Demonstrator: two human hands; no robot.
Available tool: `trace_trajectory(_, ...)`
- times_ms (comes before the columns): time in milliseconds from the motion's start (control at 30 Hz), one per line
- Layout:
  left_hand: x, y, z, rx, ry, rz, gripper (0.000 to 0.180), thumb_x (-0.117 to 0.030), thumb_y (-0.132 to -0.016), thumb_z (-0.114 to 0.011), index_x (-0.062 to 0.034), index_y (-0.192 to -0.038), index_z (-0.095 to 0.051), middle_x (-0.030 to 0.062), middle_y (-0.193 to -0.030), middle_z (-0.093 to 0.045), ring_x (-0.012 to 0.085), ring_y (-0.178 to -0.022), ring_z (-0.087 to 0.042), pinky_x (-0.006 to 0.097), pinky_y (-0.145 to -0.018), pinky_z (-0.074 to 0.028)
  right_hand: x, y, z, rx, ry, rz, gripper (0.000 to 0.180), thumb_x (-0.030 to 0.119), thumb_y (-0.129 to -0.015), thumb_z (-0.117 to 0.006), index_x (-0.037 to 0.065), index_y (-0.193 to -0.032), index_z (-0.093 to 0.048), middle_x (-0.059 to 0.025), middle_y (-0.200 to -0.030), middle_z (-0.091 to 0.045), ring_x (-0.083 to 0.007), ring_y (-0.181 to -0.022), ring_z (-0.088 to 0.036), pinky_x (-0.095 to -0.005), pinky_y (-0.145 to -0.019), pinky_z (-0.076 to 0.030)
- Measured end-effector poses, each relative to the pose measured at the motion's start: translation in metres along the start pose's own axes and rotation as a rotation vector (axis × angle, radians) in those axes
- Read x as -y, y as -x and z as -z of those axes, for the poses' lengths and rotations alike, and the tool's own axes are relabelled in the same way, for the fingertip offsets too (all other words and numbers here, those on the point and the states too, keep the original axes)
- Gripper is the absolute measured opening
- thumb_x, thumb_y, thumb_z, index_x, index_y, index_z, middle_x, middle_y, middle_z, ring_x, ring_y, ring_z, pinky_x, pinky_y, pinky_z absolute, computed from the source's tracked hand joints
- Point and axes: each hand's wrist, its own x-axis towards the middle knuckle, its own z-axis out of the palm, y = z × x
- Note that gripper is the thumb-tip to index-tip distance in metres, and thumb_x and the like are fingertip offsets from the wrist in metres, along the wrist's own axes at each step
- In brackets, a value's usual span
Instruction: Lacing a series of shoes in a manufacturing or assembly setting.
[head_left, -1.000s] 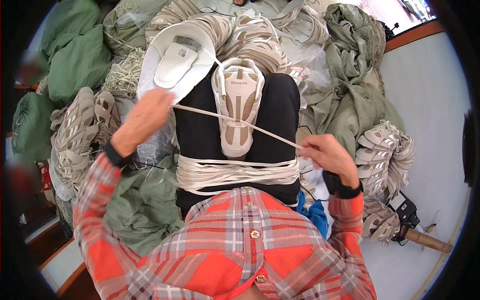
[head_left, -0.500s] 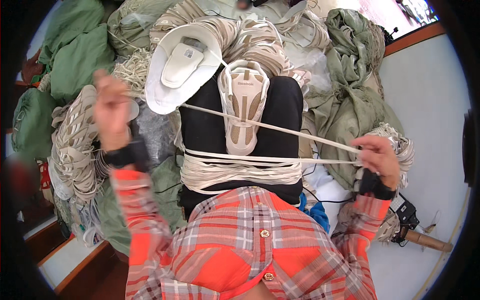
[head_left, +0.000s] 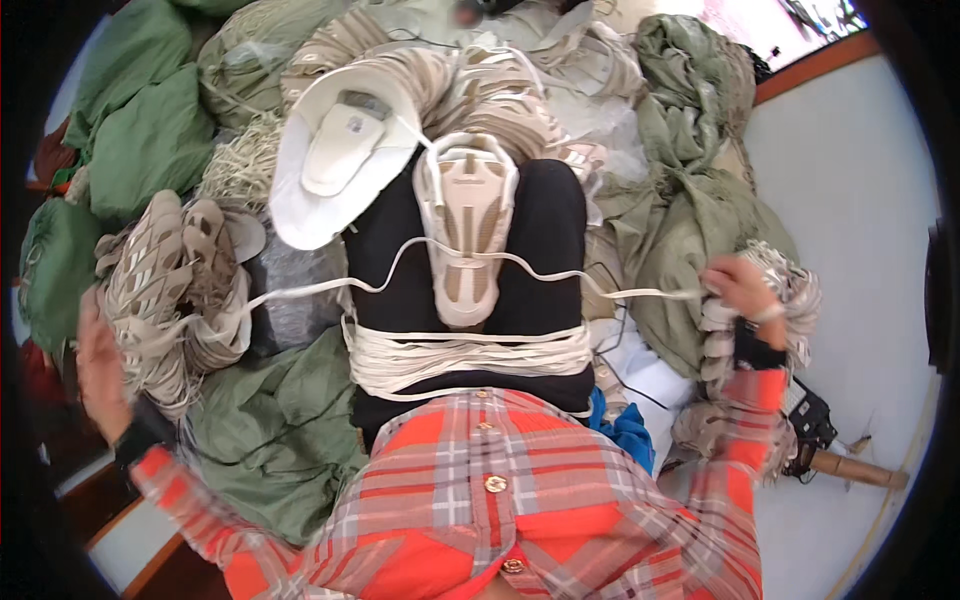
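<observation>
Cord (head_left: 440, 262) lay slack across the shoe sole (head_left: 466, 225), stretched between both hands: left hand (head_left: 98, 362) and right hand (head_left: 737, 287) each closed on an end, flung wide. Threading seemed underway; pulling taut likely came next.

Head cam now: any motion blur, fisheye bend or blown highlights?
Head view: left hand and right hand smeared by motion blur; shoe sole and cord on the lap sharp; wooden edge bows toward the dark rim; top-right corner overexposed.
</observation>
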Motion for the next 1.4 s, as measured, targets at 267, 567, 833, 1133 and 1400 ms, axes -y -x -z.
trace_trajectory(267,-0.087,0.096,-0.328,0.85,0.586,0.326,0.019,-0.02,-0.095,-0.053,-0.0019,-0.095,-0.058,0.0011,-0.081,-0.057,0.0094,-0.068,-0.054,0.025,-0.064,-0.046,0.221,-0.021,-0.034,0.194,-0.761,0.458,0.009,0.006,-0.084,-0.063,0.002,-0.092,-0.063,-0.0011,-0.067,-0.062,-0.0037,-0.047,-0.05,-0.0183,-0.042,-0.037)
trace_trajectory(567,-0.023,0.097,-0.324,0.445,0.045,-0.144,0.015,-0.013,-0.094,-0.05,0.0005,-0.089,-0.054,-0.0009,-0.067,-0.045,0.0061,-0.061,-0.04,0.024,-0.054,-0.035,0.177,-0.02,-0.062,0.525,-2.247,1.043,0.016,0.006,-0.091,-0.052,-0.006,-0.099,-0.058,-0.0193,-0.082,-0.063,-0.0189,-0.05,-0.059,-0.024,-0.04,-0.048)
trace_trajectory(833,0.035,0.105,-0.265,0.383,-0.256,-0.058,0.017,-0.016,-0.093,-0.049,0.0004,-0.089,-0.054,0.0143,-0.069,-0.052,0.0167,-0.062,-0.049,0.032,-0.058,-0.041,0.17,-0.052,-0.044,0.069,-2.545,1.063,0.041,-0.011,-0.09,-0.042,-0.005,-0.131,-0.041,-0.0219,-0.128,-0.051,-0.0268,-0.118,-0.053,-0.0355,-0.096,-0.05)
trace_trajectory(1133,0.016,0.107,-0.257,0.342,-0.212,-0.02,0.016,-0.014,-0.09,-0.056,0.0014,-0.09,-0.062,0.0072,-0.068,-0.056,0.0112,-0.061,-0.049,0.028,-0.056,-0.04,0.169,-0.058,-0.031,-0.413,-1.506,0.373,0.016,0.013,-0.09,-0.06,0.0,-0.097,-0.066,-0.0068,-0.092,-0.063,-0.0123,-0.069,-0.063,-0.0213,-0.061,-0.051)
trace_trajectory(1400,-0.058,0.114,-0.328,0.547,0.413,-0.097,0.018,-0.014,-0.091,-0.059,0.0003,-0.101,-0.064,0.0001,-0.077,-0.063,0.0042,-0.064,-0.054,0.019,-0.057,-0.043,0.241,-0.045,-0.073,-0.085,-1.327,0.408,0.015,0.008,-0.083,-0.068,-0.001,-0.095,-0.068,-0.0004,-0.074,-0.058,-0.0077,-0.057,-0.056,-0.0203,-0.051,-0.049)
